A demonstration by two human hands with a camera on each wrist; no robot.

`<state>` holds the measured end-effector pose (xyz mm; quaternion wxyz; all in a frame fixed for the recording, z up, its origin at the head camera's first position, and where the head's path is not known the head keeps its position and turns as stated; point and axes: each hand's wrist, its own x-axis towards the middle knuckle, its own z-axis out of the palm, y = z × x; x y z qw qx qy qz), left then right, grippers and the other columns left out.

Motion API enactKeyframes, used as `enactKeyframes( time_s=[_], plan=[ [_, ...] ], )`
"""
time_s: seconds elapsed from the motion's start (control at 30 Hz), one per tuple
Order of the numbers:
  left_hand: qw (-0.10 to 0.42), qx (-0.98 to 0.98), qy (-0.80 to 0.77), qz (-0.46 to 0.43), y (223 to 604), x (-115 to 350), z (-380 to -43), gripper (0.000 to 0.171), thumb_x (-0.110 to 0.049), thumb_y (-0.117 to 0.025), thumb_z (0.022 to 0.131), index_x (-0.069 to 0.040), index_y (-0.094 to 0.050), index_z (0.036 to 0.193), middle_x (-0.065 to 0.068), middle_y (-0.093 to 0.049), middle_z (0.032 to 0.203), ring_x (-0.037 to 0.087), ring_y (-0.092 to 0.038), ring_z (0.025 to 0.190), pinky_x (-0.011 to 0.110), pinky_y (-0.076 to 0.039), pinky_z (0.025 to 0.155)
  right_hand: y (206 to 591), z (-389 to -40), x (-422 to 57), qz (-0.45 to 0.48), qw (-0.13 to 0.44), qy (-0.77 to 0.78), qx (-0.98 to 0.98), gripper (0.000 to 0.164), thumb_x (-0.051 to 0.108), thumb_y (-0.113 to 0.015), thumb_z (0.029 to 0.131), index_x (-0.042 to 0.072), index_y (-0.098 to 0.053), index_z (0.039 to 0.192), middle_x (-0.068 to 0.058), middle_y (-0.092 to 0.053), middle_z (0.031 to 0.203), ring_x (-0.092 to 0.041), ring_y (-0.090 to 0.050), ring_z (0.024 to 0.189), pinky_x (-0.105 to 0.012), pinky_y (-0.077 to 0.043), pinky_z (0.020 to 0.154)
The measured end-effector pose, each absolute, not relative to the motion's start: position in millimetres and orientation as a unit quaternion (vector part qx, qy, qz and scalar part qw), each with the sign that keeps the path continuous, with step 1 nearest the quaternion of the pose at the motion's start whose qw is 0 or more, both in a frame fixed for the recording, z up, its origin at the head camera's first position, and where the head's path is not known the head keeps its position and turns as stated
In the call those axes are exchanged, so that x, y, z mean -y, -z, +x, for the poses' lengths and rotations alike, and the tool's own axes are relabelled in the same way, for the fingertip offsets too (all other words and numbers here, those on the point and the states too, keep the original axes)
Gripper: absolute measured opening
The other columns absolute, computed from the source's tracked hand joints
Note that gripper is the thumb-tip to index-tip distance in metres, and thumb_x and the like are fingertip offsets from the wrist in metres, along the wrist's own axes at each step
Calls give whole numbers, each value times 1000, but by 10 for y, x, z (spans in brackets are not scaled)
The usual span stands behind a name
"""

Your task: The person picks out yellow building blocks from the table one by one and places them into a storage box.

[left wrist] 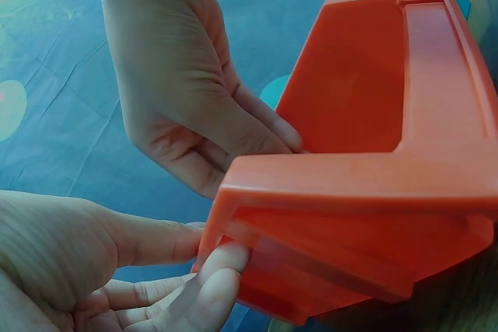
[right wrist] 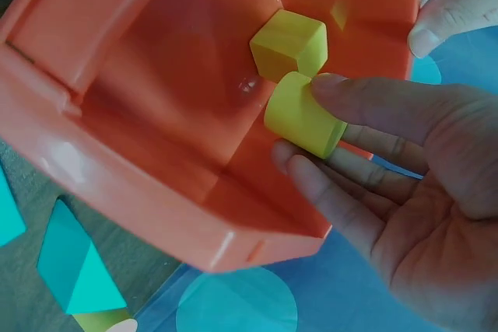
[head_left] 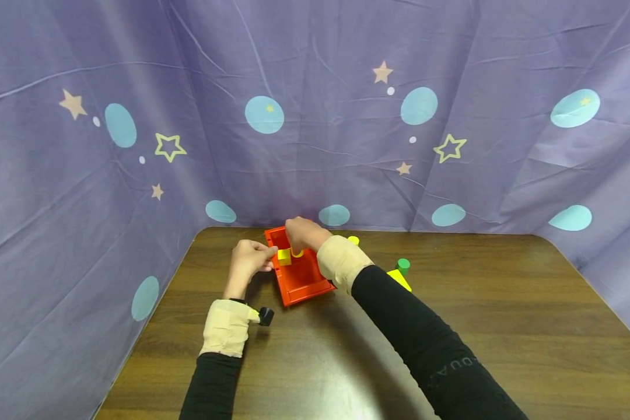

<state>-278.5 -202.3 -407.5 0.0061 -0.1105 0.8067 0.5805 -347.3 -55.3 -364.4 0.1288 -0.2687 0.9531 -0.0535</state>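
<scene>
A red plastic bin (head_left: 301,284) stands on the table, tilted slightly in the head view. My left hand (head_left: 251,256) pinches its left rim between thumb and fingers. Over the bin's far part, my right hand (head_left: 305,234) holds a yellow cylinder block (right wrist: 305,114) between thumb and fingers. Close beside that cylinder, a yellow cube block (right wrist: 289,44) lies inside the bin against its wall. In the left wrist view, the bin's wall (left wrist: 350,176) hides the right fingertips and both yellow blocks.
Right of the bin on the wooden table (head_left: 504,303) are a green cylinder (head_left: 403,266), a yellow block (head_left: 400,280) partly behind the right sleeve, and another yellow piece (head_left: 353,240). A teal angular block (right wrist: 82,262) shows beside the bin. A patterned purple curtain (head_left: 304,163) hangs behind.
</scene>
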Motion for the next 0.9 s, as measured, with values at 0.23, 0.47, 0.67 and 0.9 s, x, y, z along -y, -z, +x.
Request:
enactKeyframes(
  time_s=[0.23,0.47,0.67,0.9],
  plan=[
    [4,-810,-575,-118,4082,2038,-2797,28,-11,-72,94,15,-68,103,0,-62,56,4,-61,46,27,-64,57,3682,-3456,596,-244,128,39,-960,16,1,-77,82,10,-65,85,-1,-55,83,-16,-49,75,-26,-45,60],
    [4,-809,-575,-119,4093,2040,-2803,28,-11,-73,94,15,-69,103,0,-62,56,5,-62,46,34,-66,63,3749,-3476,600,-247,135,39,-959,17,2,-80,81,8,-65,87,-1,-56,84,-17,-49,76,-25,-45,58],
    [4,-808,-577,-117,4090,2031,-2797,28,-11,-73,93,15,-69,103,-1,-62,56,5,-62,46,36,-67,65,3797,-3492,617,-233,144,43,-961,18,-1,-79,82,6,-66,93,-4,-60,93,-19,-50,80,-25,-47,63],
    [1,-806,-580,-116,4090,2031,-2793,27,-10,-73,93,15,-68,102,0,-62,58,5,-62,46,35,-66,63,3881,-3544,618,-216,137,28,-966,22,-1,-79,80,6,-68,97,-6,-61,99,-19,-49,84,-29,-50,66]
  ],
)
